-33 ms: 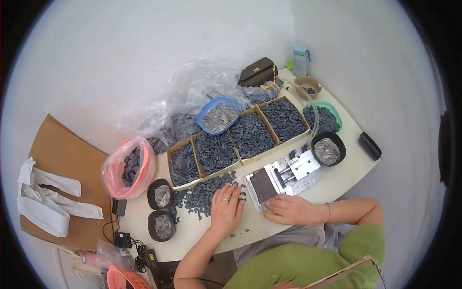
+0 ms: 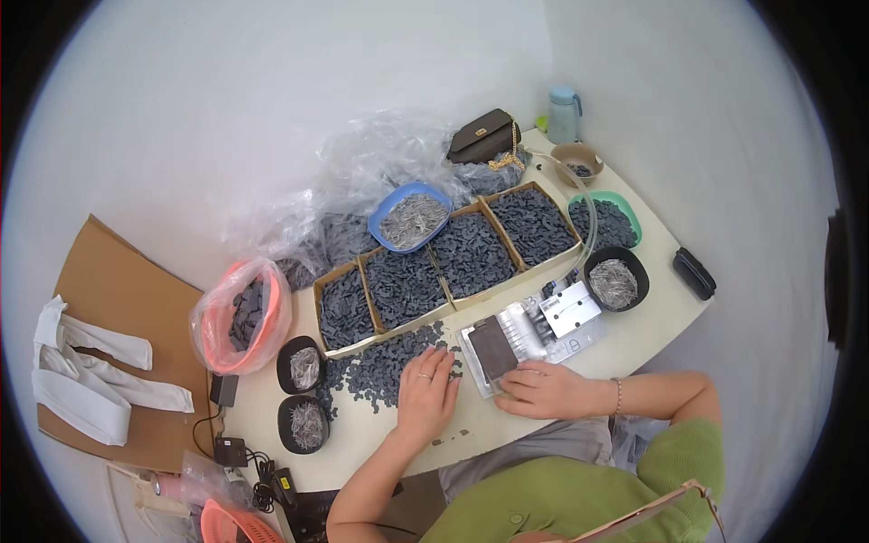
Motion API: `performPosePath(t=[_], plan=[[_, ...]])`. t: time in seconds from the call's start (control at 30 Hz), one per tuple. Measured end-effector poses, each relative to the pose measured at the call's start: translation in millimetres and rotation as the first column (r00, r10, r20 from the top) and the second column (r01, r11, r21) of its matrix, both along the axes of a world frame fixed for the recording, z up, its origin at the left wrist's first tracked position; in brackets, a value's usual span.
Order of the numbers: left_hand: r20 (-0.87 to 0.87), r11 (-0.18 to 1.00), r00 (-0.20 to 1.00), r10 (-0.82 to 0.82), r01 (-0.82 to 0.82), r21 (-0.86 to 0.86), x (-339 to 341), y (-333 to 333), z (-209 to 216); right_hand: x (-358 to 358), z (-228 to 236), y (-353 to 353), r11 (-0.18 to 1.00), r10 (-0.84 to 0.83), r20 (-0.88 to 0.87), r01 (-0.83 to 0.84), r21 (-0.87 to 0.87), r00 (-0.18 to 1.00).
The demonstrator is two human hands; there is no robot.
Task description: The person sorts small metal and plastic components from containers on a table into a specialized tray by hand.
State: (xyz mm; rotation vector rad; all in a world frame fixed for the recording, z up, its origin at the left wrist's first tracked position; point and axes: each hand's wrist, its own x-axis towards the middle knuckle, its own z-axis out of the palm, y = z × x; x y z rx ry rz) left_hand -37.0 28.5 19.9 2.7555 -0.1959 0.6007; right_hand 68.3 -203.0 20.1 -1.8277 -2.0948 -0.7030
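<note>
Silver fixture (image 2: 572, 309) lies flat, dark block (image 2: 491, 344) at its left end; small grey pieces (image 2: 385, 369) scattered beside it

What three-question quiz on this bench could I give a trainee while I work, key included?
1. Open question: What lies in the blue tray?
2. True or false: The right hand is at the metal fixture, while the left hand is by the loose dark grey pieces.
3. Multiple choice: How many compartments does the cardboard box show? A) two B) four C) six

Key:
1. Thin metal pins.
2. True.
3. B.
</note>
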Motion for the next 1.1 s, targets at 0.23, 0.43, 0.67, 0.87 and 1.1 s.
performPosePath(t=[0.23,0.43,0.67,0.87,1.1], plan=[[0.01,0.98,0.981,-0.195,0.195,0.031,2.9,-24.7,-13.5,72.2,37.4,49.8,0.942,-0.134,-0.239,0.199,0.27,0.962],[-0.034,0.943,0.995,-0.096,0.102,0.316,17.7,-60.3,-8.5,137.2,10.6,101.2,0.957,-0.164,-0.652,0.28,0.078,0.74],[-0.291,0.92,0.956,-0.043,0.152,0.362,33.4,-67.7,2.2,194.2,36.1,51.6,0.841,-0.456,-0.569,0.54,-0.025,0.684],[-0.055,0.965,0.997,-0.051,0.035,-0.259,55.7,-4.9,40.3,199.5,16.8,32.6,0.844,-0.534,-0.418,0.49,-0.216,0.735],[0.257,0.745,0.786,0.562,-0.346,-0.57,47.0,171.3,89.2,200.3,6.1,51.9,0.836,-0.547,-0.26,0.534,-0.123,0.796]])
